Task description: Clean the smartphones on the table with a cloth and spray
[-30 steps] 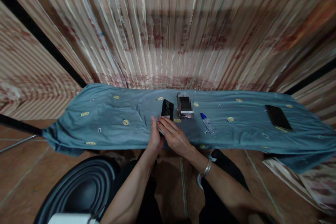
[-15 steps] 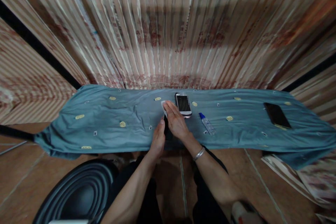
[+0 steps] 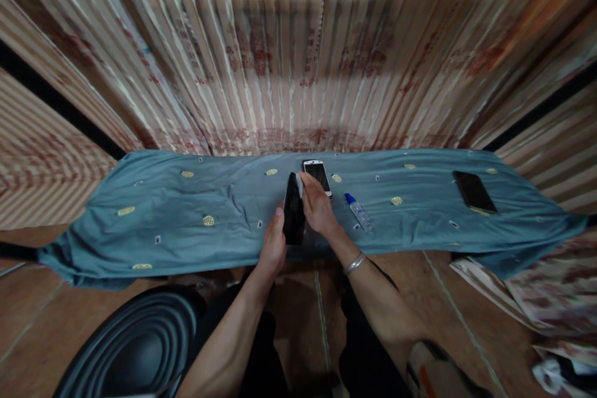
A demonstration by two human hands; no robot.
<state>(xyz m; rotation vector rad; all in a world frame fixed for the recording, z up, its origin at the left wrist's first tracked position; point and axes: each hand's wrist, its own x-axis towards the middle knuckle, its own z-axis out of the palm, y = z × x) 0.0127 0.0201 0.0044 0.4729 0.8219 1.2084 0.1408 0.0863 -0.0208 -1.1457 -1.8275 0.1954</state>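
Note:
My left hand [image 3: 273, 242] grips the near end of a black phone [image 3: 293, 216], held tilted over the front part of the teal cloth [image 3: 186, 211] covering the table. My right hand [image 3: 319, 208] presses a small pale wipe [image 3: 300, 186] against the phone's far end. A white-framed phone [image 3: 318, 176] lies flat on the cloth just beyond my right hand. A small clear bottle with a blue cap [image 3: 358, 211] lies to the right of that hand.
Another black phone [image 3: 474, 191] lies far right on the cloth. A striped curtain [image 3: 298, 62] hangs behind the table. A dark round ribbed object [image 3: 135, 348] sits on the tiled floor at lower left. Papers and fabric [image 3: 550, 298] lie at lower right.
My right hand with the wipe slid from the phone's near end to its far end. The phone now shows more fully under my left hand. The camera view shifted slightly.

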